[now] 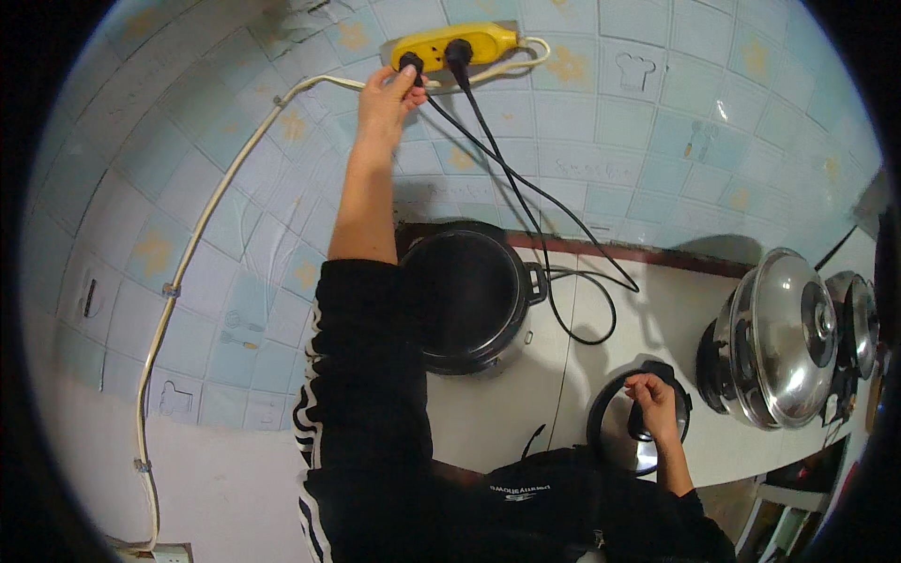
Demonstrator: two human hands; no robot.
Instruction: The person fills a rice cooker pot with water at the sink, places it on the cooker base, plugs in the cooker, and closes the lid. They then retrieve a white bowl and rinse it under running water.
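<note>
My left hand (386,98) reaches up to the wall and pinches a black plug (410,65) at the left end of a yellow power strip (486,43). A second black plug (459,53) sits in the same strip. My right hand (654,401), fingers curled, is over a round metal lid (612,422) with a black rim and black handle (638,424); whether it grips the handle cannot be told. Left of the lid stands an open electric pressure cooker (464,295) with a dark interior, partly hidden by my left sleeve.
Black power cords (545,193) cross before the tiled wall (591,119) and loop onto the white countertop (493,415). A large lidded steel pot (788,338) stands at right, with another lidded pan (860,320) beyond. A cream cable (204,222) runs down the wall at left.
</note>
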